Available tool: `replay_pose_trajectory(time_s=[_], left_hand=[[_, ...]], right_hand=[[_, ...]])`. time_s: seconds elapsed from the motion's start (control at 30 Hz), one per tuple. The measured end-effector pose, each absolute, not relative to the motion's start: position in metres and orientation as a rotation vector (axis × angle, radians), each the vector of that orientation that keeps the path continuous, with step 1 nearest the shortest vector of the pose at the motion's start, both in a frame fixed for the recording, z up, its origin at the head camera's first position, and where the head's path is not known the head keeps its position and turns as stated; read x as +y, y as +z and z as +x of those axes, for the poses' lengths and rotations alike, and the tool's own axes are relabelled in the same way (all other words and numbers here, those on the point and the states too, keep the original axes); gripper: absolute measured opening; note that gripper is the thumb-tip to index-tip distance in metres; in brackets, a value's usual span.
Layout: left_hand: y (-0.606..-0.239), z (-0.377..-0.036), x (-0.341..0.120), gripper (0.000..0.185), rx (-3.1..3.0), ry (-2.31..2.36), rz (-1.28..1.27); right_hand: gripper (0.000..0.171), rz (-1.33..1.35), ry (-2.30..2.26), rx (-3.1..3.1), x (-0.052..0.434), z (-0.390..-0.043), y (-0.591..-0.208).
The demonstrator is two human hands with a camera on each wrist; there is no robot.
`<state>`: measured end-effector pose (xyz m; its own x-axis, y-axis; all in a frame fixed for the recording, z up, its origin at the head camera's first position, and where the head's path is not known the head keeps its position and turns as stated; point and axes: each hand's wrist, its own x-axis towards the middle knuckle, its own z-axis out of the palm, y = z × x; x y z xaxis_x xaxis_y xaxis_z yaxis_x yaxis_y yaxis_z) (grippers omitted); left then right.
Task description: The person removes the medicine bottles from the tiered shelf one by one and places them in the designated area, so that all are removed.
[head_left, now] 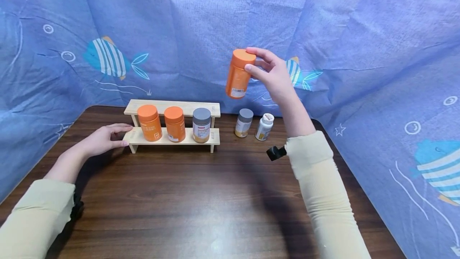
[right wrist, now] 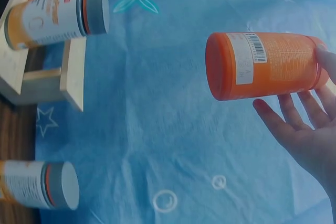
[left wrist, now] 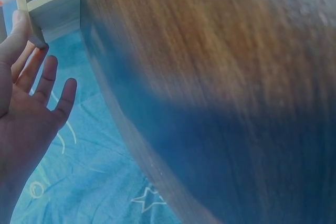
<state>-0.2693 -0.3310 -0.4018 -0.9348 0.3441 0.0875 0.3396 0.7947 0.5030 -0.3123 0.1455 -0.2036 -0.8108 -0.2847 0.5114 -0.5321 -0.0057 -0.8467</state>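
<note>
Orange bottle (head_left: 238, 74) with orange cap, white barcode label near its base, held aloft at twelve o'clock above the table (head_left: 201, 195), cap pinched in right hand (head_left: 274, 74). Left hand (head_left: 104, 139), fingers straight, touching rack (head_left: 172, 109) at nine o'clock.

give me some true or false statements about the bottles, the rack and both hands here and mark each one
1. The right hand holds an orange bottle up in the air. True.
2. The wooden rack has four bottles on its lower step. False: three stand there, two orange ones and a grey-capped one.
3. The left hand rests at the left end of the rack. True.
4. The upper step of the rack is full of bottles. False: nothing stands on it.
5. Two small bottles stand on the table right of the rack. True.
</note>
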Motion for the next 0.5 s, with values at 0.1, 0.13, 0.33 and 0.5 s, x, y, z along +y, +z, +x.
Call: replay_pose_trajectory(time_s=[0.1,0.13,0.33,0.5], left_hand=[[-0.401,-0.269,-0.331,0.058,2.973,0.811,0.547],[-0.401,-0.269,-0.331,0.057,2.973,0.809,0.548],[-0.400,-0.270,-0.331,0.056,2.942,0.821,0.500],[-0.400,-0.270,-0.330,0.056,2.926,0.829,0.478]], right_hand=[[0.040,0.868,1.939,-2.044,0.156,-0.309,-0.203],[0.040,0.869,1.950,-2.034,0.159,-0.308,-0.203],[0.039,0.856,1.996,-1.966,0.178,-0.304,-0.204],[0.040,0.861,1.931,-1.958,0.194,-0.303,-0.206]])
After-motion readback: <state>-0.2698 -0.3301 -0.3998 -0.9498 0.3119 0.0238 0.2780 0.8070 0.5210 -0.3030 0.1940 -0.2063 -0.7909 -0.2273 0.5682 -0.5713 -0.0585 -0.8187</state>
